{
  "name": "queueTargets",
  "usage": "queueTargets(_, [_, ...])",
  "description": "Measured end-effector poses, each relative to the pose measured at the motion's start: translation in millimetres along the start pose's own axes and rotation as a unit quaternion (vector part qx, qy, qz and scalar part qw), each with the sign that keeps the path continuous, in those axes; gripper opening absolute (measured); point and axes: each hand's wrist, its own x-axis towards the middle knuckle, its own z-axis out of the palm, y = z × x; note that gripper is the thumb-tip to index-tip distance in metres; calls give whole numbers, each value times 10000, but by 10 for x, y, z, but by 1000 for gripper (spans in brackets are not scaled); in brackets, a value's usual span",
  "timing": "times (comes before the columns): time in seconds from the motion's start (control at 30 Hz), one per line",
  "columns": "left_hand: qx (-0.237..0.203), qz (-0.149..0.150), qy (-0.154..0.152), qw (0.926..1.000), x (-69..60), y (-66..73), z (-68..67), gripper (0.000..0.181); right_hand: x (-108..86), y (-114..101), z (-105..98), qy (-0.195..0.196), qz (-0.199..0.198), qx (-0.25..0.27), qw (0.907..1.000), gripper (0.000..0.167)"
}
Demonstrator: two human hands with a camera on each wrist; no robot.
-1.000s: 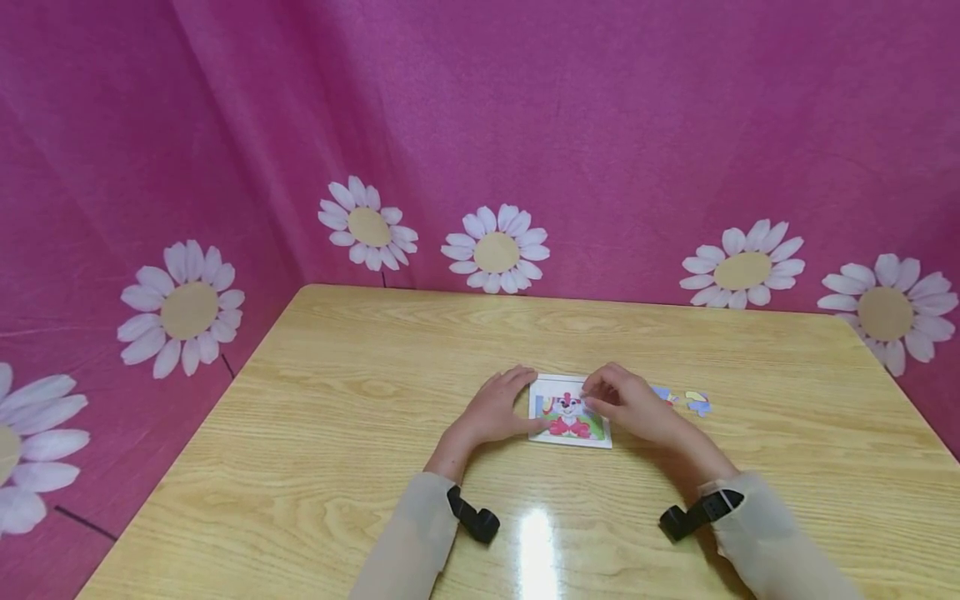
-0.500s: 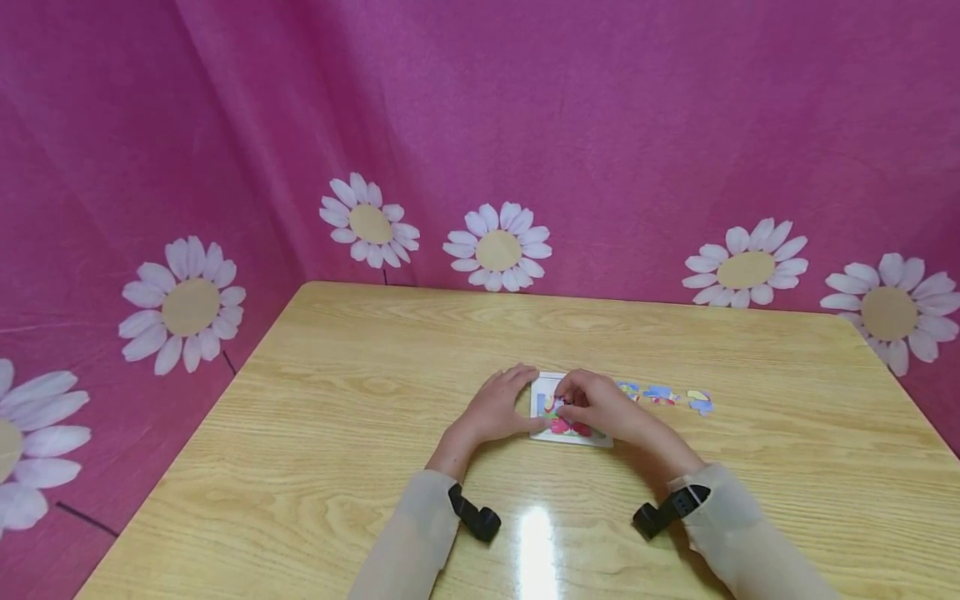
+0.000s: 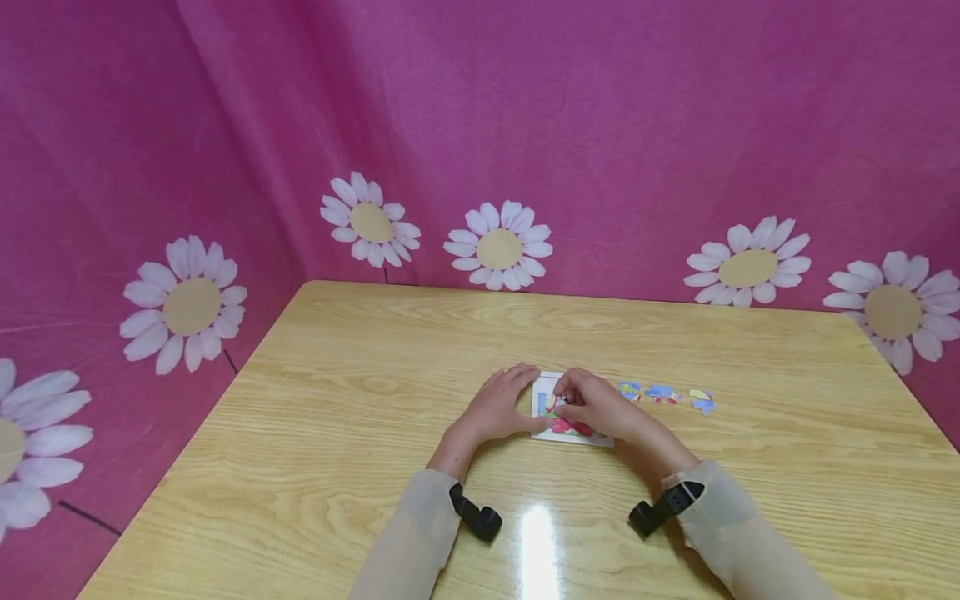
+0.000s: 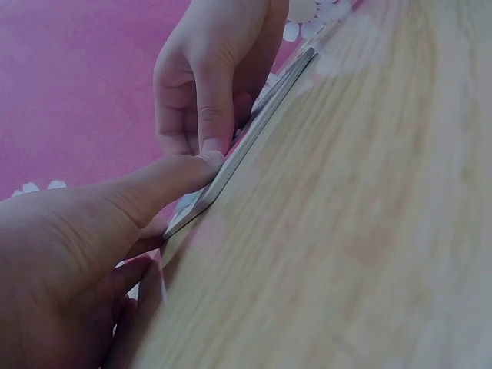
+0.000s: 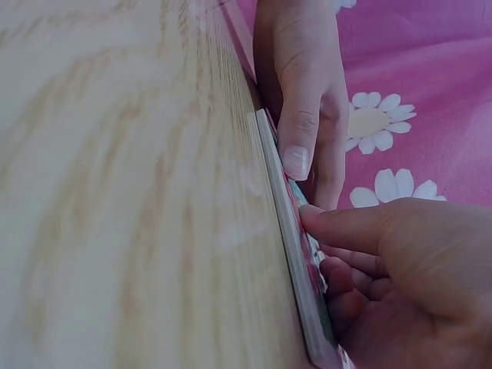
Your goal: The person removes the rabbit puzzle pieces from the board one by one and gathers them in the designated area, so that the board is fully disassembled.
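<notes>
In the head view a small jigsaw puzzle in a white frame tray lies flat on the table, a red and green picture partly showing. My left hand holds its left side, thumb over the near part and fingers at the far left corner. Over the picture my right hand has its fingers curled and pinches a puzzle piece, mostly hidden under the fingertips. The left wrist view shows the left thumb on the tray edge, close to the right thumb.
Loose puzzle pieces lie in a row right of the tray: one blue and yellow, one blue and red, one blue with pale yellow. A wooden table carries everything. Behind it hangs a pink curtain with daisies.
My right hand has moved left from the tray's right side onto the picture, then stayed nearly still. More loose pieces have come into sight behind it. The left hand has kept its place.
</notes>
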Motion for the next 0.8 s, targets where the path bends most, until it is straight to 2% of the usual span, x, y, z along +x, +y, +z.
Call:
queueTargets(0.33, [18, -22, -3, 10000, -8, 19, 6, 81, -29, 18, 43, 308, -181, 1, 9994, 20])
queueTargets(0.57, [6, -53, 1, 10000, -13, 32, -3, 82, -40, -11, 60, 724, -691, -302, 9945, 10])
queueTargets(0.8, [-47, -60, 4, 10000, -21, 31, -14, 82, -36, -65, 54, 722, -633, -358, 9947, 5])
